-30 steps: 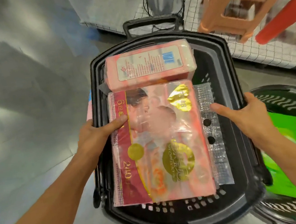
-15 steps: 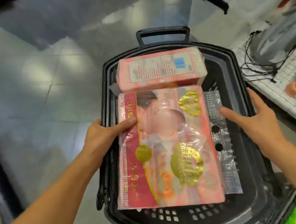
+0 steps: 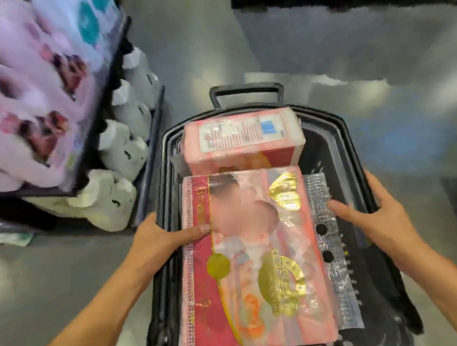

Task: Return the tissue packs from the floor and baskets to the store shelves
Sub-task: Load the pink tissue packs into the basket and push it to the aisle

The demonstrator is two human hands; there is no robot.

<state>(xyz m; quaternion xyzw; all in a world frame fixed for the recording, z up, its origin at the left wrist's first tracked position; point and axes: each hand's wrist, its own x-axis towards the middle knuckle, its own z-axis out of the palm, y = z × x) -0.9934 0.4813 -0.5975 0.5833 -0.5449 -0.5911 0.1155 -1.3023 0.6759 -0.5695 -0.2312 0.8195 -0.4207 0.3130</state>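
In the head view, a black basket (image 3: pixel 332 139) sits between the two hands, with grey floor visible beyond it. The left hand (image 3: pixel 154 238) grips the basket's left rim, its thumb laid flat across the near-left edge of the large tissue pack (image 3: pixel 252 261). The right hand (image 3: pixel 376 216) holds the opposite rim, fingers curled over the outside and the thumb stretched inward, touching the pack's clear plastic flap. That large pink and red pack lies flat in the basket between the hands. Just beyond it, further from both hands, a small pink tissue pack (image 3: pixel 242 144) rests on its side against the basket's far end, under the black handle (image 3: pixel 245 93). Beyond the left hand, shelves (image 3: pixel 140 144) carry blurred pink packs (image 3: pixel 14 116) and white bottles (image 3: pixel 125 146).
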